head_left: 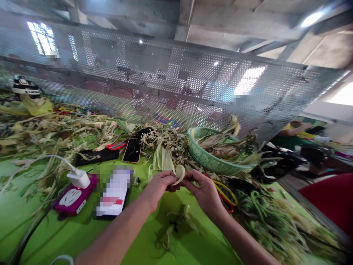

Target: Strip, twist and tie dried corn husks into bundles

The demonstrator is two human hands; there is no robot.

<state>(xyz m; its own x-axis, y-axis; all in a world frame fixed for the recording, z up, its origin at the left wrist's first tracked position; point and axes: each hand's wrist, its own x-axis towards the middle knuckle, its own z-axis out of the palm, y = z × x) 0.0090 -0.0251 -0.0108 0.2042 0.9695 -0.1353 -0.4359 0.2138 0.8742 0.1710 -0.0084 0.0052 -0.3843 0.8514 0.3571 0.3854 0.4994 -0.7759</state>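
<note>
A pale, curled strip of corn husk (180, 173) is held up between my two hands over the green table (132, 239). My left hand (160, 186) pinches it from the left, with the fingertips partly hidden behind the curl. From the right, my right hand (201, 187) has its thumb and fingers closed on the strip's other side. Below them on the table lies a small husk piece (182, 221) with a dark tie at its middle and loose ends spread out. Just beyond my hands, a wider pale husk (163, 157) leans on a heap of scraps.
A green plastic basket (204, 156) of dried husks stands behind my right hand. Scissors with yellow and red handles (227, 193) lie near green husk strands (259, 211). To the left are a lit phone (116, 191), a dark phone (132, 150) and a purple power strip (74, 197).
</note>
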